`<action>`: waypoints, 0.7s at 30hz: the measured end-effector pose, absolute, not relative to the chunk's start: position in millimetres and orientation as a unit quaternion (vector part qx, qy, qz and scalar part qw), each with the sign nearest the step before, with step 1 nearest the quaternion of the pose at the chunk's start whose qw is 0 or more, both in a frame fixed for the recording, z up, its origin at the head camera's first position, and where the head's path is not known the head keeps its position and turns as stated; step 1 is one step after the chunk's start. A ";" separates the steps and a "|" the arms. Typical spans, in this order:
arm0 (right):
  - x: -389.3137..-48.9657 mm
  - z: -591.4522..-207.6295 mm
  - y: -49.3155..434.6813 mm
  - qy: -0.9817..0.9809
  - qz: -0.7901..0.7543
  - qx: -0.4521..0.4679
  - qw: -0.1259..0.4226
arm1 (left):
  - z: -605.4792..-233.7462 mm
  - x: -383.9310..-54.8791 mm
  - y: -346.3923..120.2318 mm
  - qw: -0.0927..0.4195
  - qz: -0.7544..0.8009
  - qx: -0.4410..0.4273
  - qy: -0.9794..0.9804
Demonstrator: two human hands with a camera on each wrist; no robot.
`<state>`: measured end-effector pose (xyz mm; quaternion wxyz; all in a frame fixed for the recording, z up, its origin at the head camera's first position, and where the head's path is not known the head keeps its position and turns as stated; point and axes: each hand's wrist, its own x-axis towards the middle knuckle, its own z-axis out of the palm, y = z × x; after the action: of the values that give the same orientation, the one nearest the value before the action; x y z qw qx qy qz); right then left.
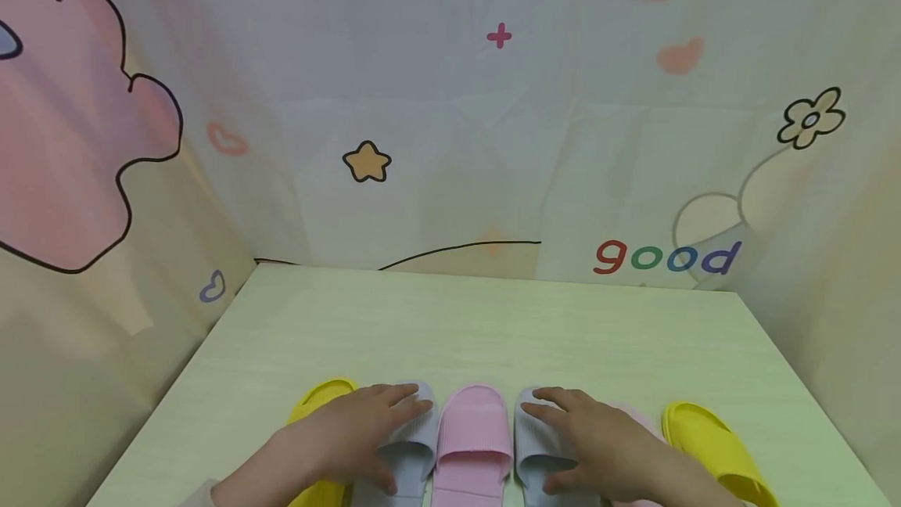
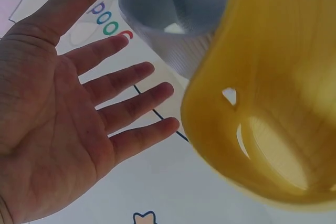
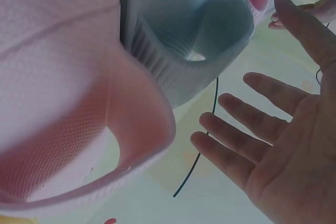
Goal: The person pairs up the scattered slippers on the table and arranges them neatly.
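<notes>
My left hand (image 1: 359, 430) is over the left grey-blue slipper (image 1: 424, 435), its fingers spread and holding nothing. In the left wrist view its palm (image 2: 63, 124) and straight fingers show beside a yellow slipper (image 2: 257, 72). Over the right grey-blue slipper (image 1: 536, 442) is my right hand (image 1: 605, 444), also spread and holding nothing. The right wrist view shows that hand's extended fingers (image 3: 236, 156) apart from a pink slipper (image 3: 144, 114). Between the two hands lies another pink slipper (image 1: 475, 433), with its toe pointing away from me.
A yellow slipper (image 1: 325, 396) lies at the left end of the row and another yellow slipper (image 1: 711, 440) at the right end, turned at an angle. The pale tabletop (image 1: 486, 327) reaches back to a printed cloth backdrop (image 1: 450, 116), which also hangs along both sides.
</notes>
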<state>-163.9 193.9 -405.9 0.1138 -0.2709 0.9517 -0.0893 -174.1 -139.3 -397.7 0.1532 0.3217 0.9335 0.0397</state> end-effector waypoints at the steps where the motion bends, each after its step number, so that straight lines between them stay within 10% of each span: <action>1: -162.0 -406.5 193.5 0.951 -0.088 -0.275 0.112 | -399.0 -172.5 -139.3 0.149 0.037 0.326 0.933; 21: -138.8 -428.9 189.7 0.933 -0.007 -0.356 0.057 | -413.5 -141.0 -132.8 0.131 -0.016 0.333 0.934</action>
<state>-138.8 189.7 -428.9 0.0569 -0.3556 0.9329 -0.0066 -141.0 -132.8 -413.5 0.1310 0.3332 0.9336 -0.0157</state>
